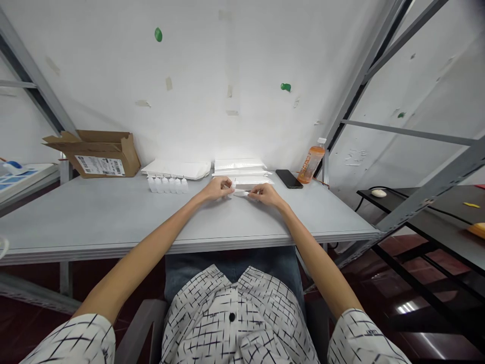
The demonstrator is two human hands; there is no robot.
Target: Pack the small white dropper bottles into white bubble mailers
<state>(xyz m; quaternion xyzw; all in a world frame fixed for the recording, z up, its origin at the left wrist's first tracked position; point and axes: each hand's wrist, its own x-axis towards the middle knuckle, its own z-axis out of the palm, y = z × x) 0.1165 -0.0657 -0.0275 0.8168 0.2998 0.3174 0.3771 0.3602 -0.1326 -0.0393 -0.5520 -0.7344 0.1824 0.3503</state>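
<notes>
My left hand is closed around a small white bottle with a thin dark tip, held just above the desk. In my right hand, thumb and fingers pinch a small white strip that reaches across to the bottle. Whether the strip touches the bottle is too small to tell. Left of my hands, several similar squeeze bottles stand upright in a group, thin tips pointing up. Directly behind my hands lie white sheets or packets in overlapping layers.
A white stack lies behind the bottles. An open cardboard box stands at the desk's back left. A black phone and an orange drink bottle are at the back right. Metal frame posts rise beside the grey desk.
</notes>
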